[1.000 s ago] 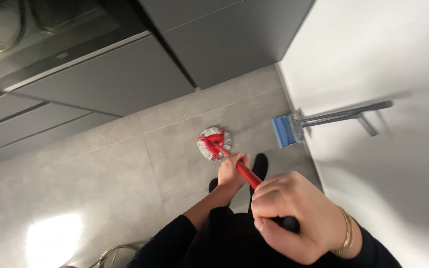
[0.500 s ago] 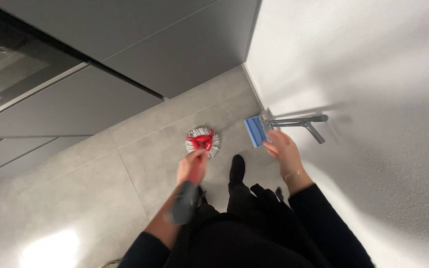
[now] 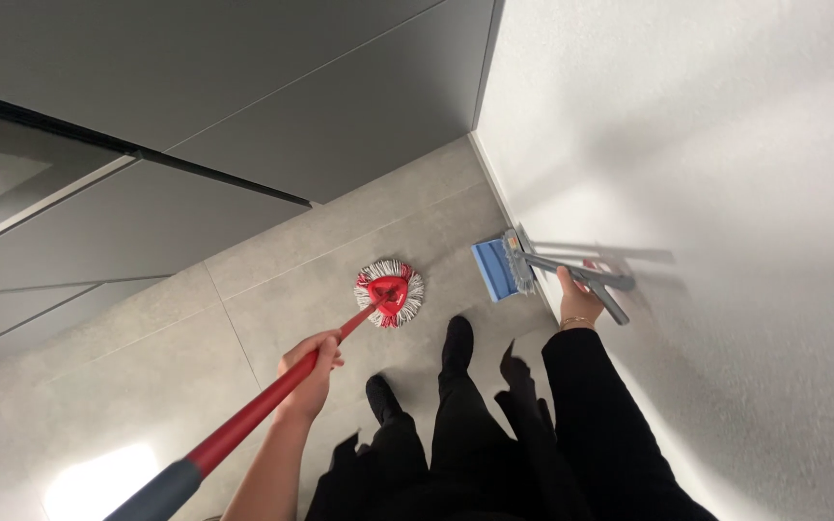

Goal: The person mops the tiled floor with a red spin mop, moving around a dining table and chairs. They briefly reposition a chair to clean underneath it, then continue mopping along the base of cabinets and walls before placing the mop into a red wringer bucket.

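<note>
Fingers of the left hand [image 3: 309, 369] are wrapped shut around the red mop handle [image 3: 261, 409], partway along its length; that grip is full, with the thumb lying over the top of the shaft. Below the hand the handle runs back toward the camera and ends in a dark grey sleeve at the lower left edge of the view. Ahead of the hand it slopes down to the mop head [image 3: 390, 292], a red triangular plate ringed with grey-white strands, which sits flat on the grey tiled floor [image 3: 147, 347].

Out to the right, the right hand [image 3: 571, 292] reaches toward the white wall [image 3: 707, 145] and touches the grey metal handle [image 3: 571, 268] of a second tool leaning there. Its fingers lie behind the metal, so how far that grip has closed I cannot tell. A thin bracelet shows at the wrist, above a black sleeve. The grey handle leads down to a flat blue pad [image 3: 492, 269] resting on the floor just beside the wall's base.

Between the two tools stand the person's feet in black shoes [image 3: 456, 338], near the mop head but apart from it. Dark grey cabinet fronts [image 3: 243, 145] fill the upper left, meeting the wall at the far corner.
</note>
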